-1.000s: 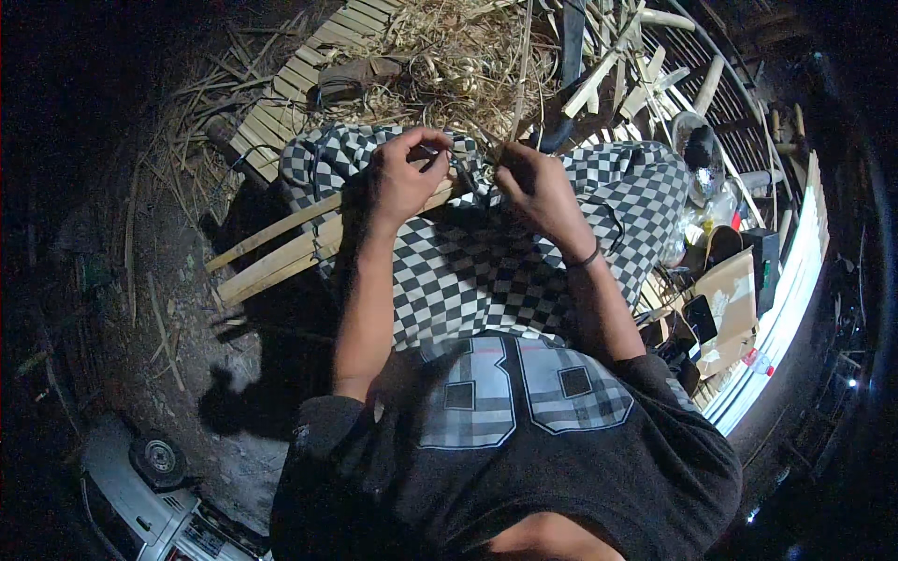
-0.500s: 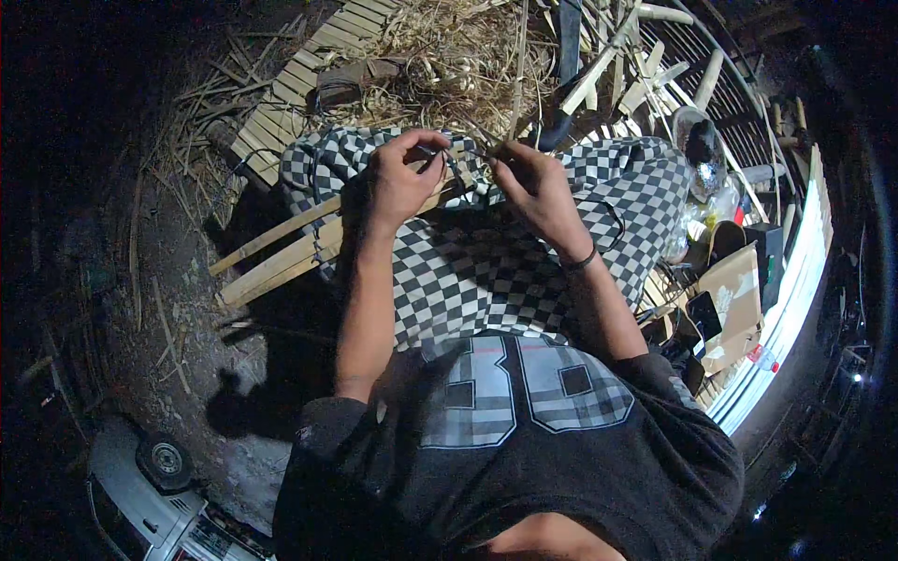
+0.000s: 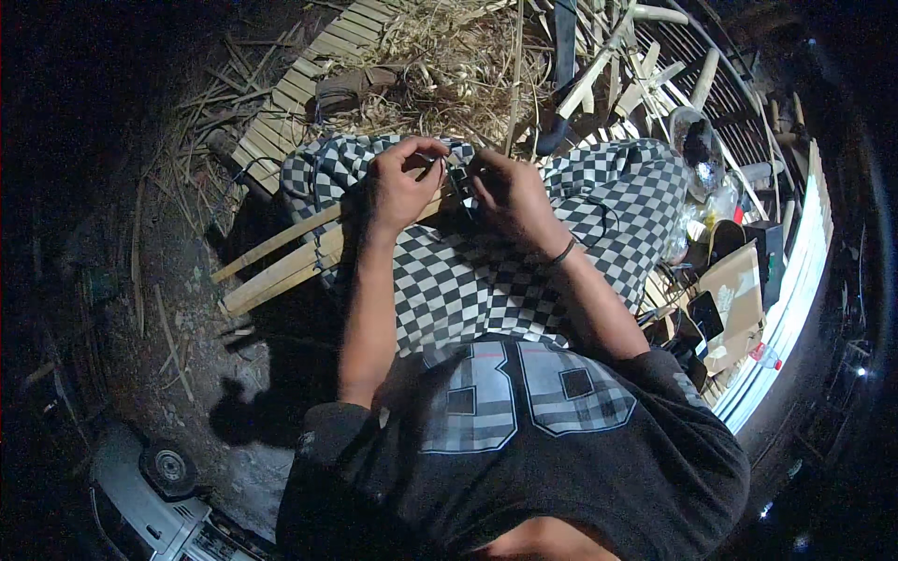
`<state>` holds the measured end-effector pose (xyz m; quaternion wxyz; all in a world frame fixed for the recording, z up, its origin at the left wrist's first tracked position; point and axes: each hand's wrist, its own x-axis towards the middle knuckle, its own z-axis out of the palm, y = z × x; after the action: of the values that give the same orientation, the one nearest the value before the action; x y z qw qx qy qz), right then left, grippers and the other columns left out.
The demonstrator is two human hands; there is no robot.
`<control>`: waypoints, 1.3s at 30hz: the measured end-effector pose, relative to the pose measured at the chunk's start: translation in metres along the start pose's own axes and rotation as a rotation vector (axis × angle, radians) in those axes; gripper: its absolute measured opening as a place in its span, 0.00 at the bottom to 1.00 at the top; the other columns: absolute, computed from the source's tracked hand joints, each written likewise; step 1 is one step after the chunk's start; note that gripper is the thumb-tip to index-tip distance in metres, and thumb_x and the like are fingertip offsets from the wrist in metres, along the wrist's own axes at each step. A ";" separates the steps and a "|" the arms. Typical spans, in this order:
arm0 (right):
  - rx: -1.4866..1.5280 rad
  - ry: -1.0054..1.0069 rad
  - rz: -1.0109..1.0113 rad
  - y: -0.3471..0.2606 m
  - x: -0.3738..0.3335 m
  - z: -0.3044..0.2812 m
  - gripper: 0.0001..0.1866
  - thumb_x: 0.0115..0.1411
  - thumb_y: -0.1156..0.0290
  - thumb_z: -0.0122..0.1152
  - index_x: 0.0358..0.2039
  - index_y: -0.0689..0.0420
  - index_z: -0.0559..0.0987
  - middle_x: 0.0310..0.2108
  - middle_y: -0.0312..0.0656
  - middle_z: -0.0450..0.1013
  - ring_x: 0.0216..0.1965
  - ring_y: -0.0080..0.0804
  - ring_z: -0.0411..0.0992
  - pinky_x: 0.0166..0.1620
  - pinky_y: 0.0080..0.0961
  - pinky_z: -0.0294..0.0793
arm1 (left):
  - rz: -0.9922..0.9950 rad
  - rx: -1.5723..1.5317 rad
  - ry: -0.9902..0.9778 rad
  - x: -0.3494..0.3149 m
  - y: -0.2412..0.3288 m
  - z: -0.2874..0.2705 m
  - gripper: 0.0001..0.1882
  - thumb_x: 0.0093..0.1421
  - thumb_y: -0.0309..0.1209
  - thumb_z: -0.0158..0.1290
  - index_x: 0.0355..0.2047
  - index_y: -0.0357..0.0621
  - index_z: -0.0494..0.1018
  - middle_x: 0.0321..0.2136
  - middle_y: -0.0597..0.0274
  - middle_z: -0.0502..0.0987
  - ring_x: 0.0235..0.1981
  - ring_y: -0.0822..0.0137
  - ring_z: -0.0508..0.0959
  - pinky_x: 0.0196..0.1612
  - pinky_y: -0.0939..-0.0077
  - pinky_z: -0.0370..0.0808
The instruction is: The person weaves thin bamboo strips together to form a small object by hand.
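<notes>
1. The bamboo strips [image 3: 281, 279] are laid across the checkered trousers [image 3: 449, 290], with their free ends projecting to the left. The dark cord [image 3: 460, 179] is located between the hands, at the right end of the strips.
2. The left hand [image 3: 402, 187] is held with thumb and forefinger curved to a narrow gap; whether anything is gripped there cannot be told.
3. The right hand [image 3: 514, 192] is held just beside the cord with its fingers bent inward; its fingertips are partly hidden, so its hold cannot be confirmed.
4. The step in hand is judged to be fine fingertip work at the cord. The strips are best kept steady against the lap, the cord is best kept flat and untwisted, and even tension is best applied from both sides.
5. The long dark tool [image 3: 565, 47], beyond the right hand, is best kept well apart from the fingers.
6. On the right, a clear container [image 3: 697, 150] is seen with a dark interior; its contents cannot be identified.
7. Nearer, yellow and red items are seen at a clear plastic bag [image 3: 720, 206].
8. A dark box [image 3: 767, 252] is placed beside a brown cardboard piece [image 3: 739, 304]; the inside of the box is not visible.
9. A small clear bottle [image 3: 765, 355] is fitted with a red cap; its contents cannot be made out.
</notes>
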<state>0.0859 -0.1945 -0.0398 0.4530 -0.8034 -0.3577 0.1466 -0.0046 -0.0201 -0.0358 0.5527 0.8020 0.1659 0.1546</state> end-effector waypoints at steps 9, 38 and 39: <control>-0.076 -0.061 -0.018 -0.004 -0.004 -0.002 0.08 0.57 0.67 0.64 0.34 0.57 0.77 0.27 0.52 0.77 0.31 0.56 0.77 0.34 0.44 0.77 | 0.032 0.096 0.025 0.000 0.002 -0.004 0.08 0.58 0.23 0.62 0.39 0.43 0.81 0.37 0.63 0.83 0.39 0.70 0.82 0.47 0.75 0.76; 0.191 -0.415 0.001 0.028 0.073 -0.020 0.15 0.64 0.69 0.61 0.48 0.62 0.80 0.40 0.46 0.80 0.38 0.33 0.78 0.42 0.26 0.76 | 0.054 0.019 0.025 -0.002 -0.007 -0.003 0.07 0.58 0.19 0.59 0.37 0.39 0.80 0.35 0.61 0.83 0.39 0.72 0.82 0.44 0.77 0.77; 0.300 -0.507 0.238 0.023 0.075 -0.018 0.17 0.67 0.66 0.61 0.51 0.62 0.79 0.41 0.41 0.81 0.39 0.25 0.76 0.42 0.21 0.76 | 0.094 0.056 0.035 -0.003 -0.010 -0.004 0.07 0.60 0.19 0.59 0.38 0.40 0.80 0.36 0.63 0.83 0.38 0.75 0.81 0.43 0.79 0.77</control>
<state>0.1590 -0.1599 -0.0423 0.4425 -0.7016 -0.3372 0.4453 -0.0095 -0.0152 -0.0437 0.5192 0.8211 0.1421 0.1898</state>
